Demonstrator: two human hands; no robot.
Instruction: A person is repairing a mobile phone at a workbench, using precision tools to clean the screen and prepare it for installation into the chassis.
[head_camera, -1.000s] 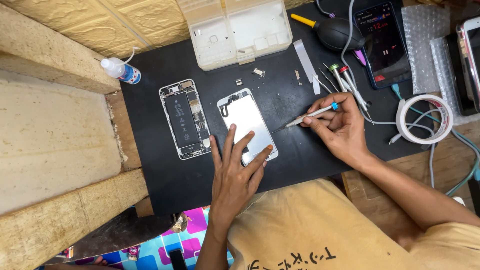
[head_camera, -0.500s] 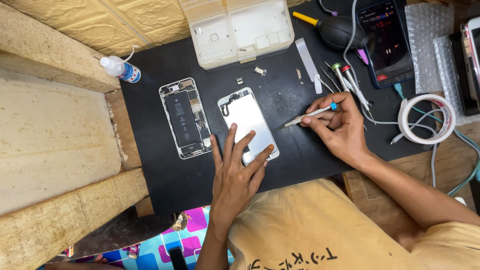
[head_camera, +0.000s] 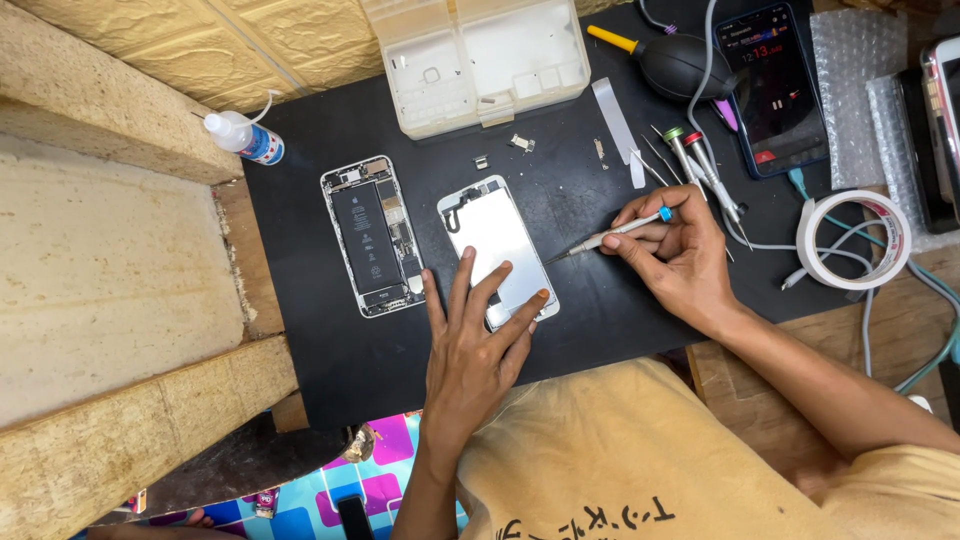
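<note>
- A slim screwdriver (head_camera: 612, 232) is pinched in the right hand (head_camera: 680, 262), fingers closed.
- The screen panel (head_camera: 497, 248) is pressed flat by the left hand (head_camera: 472, 352), fingers spread.
- It lies mid-mat (head_camera: 300, 260), beside the opened phone body (head_camera: 372, 235).

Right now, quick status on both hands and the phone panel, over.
Left hand flat, fingers pinning silver phone panel on black mat. Right hand gripping screwdriver, tip beside panel's edge. Nothing between them.

A phone repair bench — a black work mat (head_camera: 320, 360) carries an opened phone body (head_camera: 372, 236) left of the left hand (head_camera: 478, 350), spare screwdrivers (head_camera: 690, 160), a dust blower (head_camera: 672, 62) and a parts box (head_camera: 478, 60) beyond the right hand (head_camera: 672, 262).
</note>
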